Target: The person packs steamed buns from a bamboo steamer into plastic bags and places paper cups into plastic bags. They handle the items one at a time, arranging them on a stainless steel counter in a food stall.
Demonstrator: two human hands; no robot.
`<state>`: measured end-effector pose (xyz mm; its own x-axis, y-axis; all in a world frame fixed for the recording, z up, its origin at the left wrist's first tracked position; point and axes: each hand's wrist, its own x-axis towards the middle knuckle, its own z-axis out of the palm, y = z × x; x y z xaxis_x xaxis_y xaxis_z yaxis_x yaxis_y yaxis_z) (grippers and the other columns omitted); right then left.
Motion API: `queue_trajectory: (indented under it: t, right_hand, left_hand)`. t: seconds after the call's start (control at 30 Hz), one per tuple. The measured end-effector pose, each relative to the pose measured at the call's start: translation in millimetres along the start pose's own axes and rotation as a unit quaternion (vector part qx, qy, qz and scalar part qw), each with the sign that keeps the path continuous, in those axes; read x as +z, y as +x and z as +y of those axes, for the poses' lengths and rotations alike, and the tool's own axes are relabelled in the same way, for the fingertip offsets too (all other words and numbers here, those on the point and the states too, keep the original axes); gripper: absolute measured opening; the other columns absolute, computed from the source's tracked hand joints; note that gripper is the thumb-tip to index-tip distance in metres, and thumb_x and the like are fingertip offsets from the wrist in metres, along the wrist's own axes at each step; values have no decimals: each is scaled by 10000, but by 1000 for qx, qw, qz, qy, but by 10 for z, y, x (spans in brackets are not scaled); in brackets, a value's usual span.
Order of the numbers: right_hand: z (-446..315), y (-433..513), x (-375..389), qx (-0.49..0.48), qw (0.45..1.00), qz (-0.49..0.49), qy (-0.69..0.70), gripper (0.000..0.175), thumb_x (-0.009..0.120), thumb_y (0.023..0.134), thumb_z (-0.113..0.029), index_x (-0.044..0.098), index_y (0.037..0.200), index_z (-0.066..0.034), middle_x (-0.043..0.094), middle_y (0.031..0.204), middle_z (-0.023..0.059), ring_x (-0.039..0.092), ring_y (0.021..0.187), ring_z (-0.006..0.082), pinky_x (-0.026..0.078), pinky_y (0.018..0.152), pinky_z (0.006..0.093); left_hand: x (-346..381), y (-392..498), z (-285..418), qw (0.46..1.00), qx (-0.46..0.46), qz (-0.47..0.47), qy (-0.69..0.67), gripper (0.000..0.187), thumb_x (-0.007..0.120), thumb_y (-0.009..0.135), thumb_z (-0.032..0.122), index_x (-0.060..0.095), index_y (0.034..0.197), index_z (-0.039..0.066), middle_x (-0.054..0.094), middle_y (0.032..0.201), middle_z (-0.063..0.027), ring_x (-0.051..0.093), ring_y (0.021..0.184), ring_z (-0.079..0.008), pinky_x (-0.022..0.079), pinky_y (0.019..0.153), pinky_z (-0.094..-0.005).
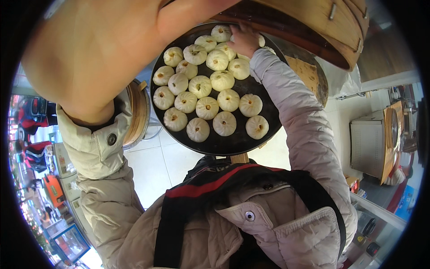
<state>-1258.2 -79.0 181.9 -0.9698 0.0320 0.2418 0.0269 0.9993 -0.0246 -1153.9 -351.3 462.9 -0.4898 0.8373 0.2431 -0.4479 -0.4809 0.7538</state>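
A round black pan (242, 143) holds many pleated steamed buns (207, 107), some with brown filling showing at the top. My right hand (246, 39) reaches to the pan's far side, fingers spread over the buns there; it partly covers them, so I cannot tell whether it grips one. My left hand (111, 43) is raised close to the camera at upper left, its fingertips cut off by the frame. Its thumb runs to the edge of a bamboo steamer (322, 30), tilted above the pan's far edge and held up by this hand.
Another bamboo steamer (137, 116) stands left of the pan. On the right lie a round wooden board (322, 80) and a plastic bag (342, 79). A white cabinet (367, 144) stands farther right. A person (398, 176) is partly visible beside it.
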Motion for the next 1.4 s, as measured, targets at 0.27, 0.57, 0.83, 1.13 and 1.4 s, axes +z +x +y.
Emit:
queue_trajectory:
  t: [0.27, 0.57, 0.83, 1.13, 1.4]
  right_hand:
    - [-943, 137, 213, -297, 925, -123, 202, 473, 633, 710, -242, 507, 1151, -130, 491, 1190, 150, 493, 1098, 329, 421, 886, 430]
    - [-1269, 455, 647, -157, 984, -9, 88, 337, 596, 733, -231, 568, 1055, -136, 546, 1101, 124, 453, 1136, 347, 412, 855, 505]
    - [-1505, -76, 73, -284, 885, -205, 307, 292, 535, 813, -260, 575, 1044, -86, 564, 1072, 121, 564, 974, 286, 463, 800, 395]
    - [-1312, -861, -198, -239, 929, -76, 274, 394, 538, 831, -206, 492, 1191, -53, 491, 1225, 156, 528, 1046, 316, 441, 875, 386]
    - [-1371, -1745, -124, -295, 931, -57, 209, 533, 537, 841, -349, 403, 1281, -79, 365, 1344, 136, 351, 1235, 330, 321, 1005, 429]
  left_hand:
    - [-44, -87, 13, 999, 21, 24, 11, 1017, 583, 806, 407, -101, 1339, -126, -97, 1442, -285, -87, 1370, -329, 18, 1118, -444]
    - [-50, -185, -1, 999, 27, 44, 18, 1014, 578, 809, 408, -104, 1339, -123, -98, 1442, -284, -90, 1369, -328, 17, 1118, -444]
    - [-78, -246, 17, 998, 37, 51, 13, 1012, 573, 811, 410, -107, 1340, -120, -100, 1442, -282, -93, 1369, -327, 17, 1118, -444]
    - [-105, -234, 11, 998, 48, 45, 16, 1009, 567, 813, 412, -110, 1341, -117, -101, 1443, -281, -96, 1369, -327, 16, 1119, -444]
    - [-133, -171, -16, 999, 40, 17, 18, 1006, 562, 815, 413, -113, 1342, -115, -102, 1443, -279, -99, 1368, -326, 16, 1119, -444]
